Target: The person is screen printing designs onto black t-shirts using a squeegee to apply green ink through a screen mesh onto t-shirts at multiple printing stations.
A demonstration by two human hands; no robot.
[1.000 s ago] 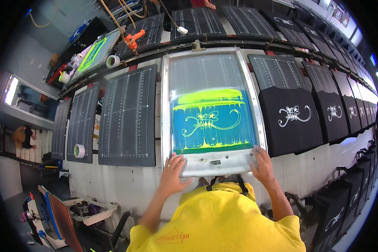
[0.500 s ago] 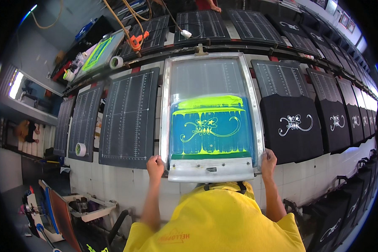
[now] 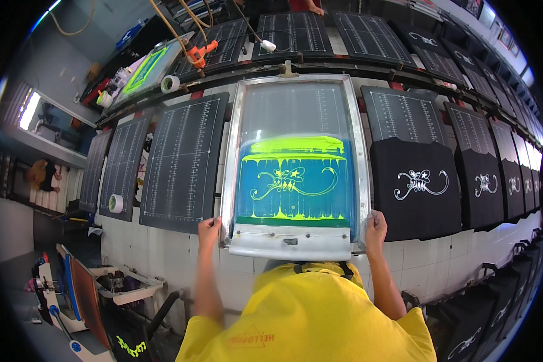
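Observation:
Between my hands, a screen-printing frame (image 3: 233, 151) with metal sides lies over a dark platen on the rail. Its blue mesh (image 3: 320, 205) carries a curling line design in bright yellow-green. A thick band of yellow-green ink (image 3: 295, 145) crosses the mesh above the design. Along the frame's near end runs a grey metal plate (image 3: 265, 241). My left hand (image 3: 209, 231) grips the near left corner with closed fingers. At the near right corner, my right hand (image 3: 376, 229) is closed on the frame too. The platen shows only through the clear upper mesh.
Dark T-shirts (image 3: 416, 199) with white prints cover platens on the right. A bare gridded platen (image 3: 184, 163) lies left; a tape roll (image 3: 116, 203) rests on another. An orange tool (image 3: 199, 54) hangs at the far left. Another person's hand (image 3: 315, 7) shows at the back.
The frame's near end has shifted a little left, and both my hands have moved left with it. The whole view has turned slightly.

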